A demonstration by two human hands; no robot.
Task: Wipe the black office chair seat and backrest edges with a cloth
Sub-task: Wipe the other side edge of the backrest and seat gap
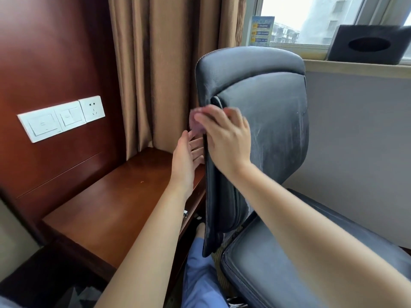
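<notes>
The fingers [205, 117] of the right hand [224, 138] are curled over a small purple cloth [195, 124], pressing it against the left edge of the black office chair's backrest [262, 121], about halfway up; the cloth is blurred and mostly hidden under the hand. The left hand [186, 156] is just beside it, on the outer side of the same edge, palm turned toward the chair with fingers [196, 144] straight and spread, holding nothing; whether they touch the backrest cannot be told

Nearest the camera, both bare forearms reach up from the bottom of the view, and a blue trouser leg [200, 274] shows between them. To the right lies the chair seat [278, 263], black with a stitched rim, its surface dull and scuffed. The backrest stands upright above the seat's far left side, its face streaked with pale marks

Left of the chair is a reddish-brown wooden bench [115, 196], its right edge close to the backrest. Behind it a dark wooden wall panel carries a white switch plate with a socket [62, 117]. Brown curtains [160, 63] hang at the bench's far corner. Farther off, a window sill [355, 66] carries a black tissue box [369, 44] and a blue printed card [261, 31] against the window
</notes>
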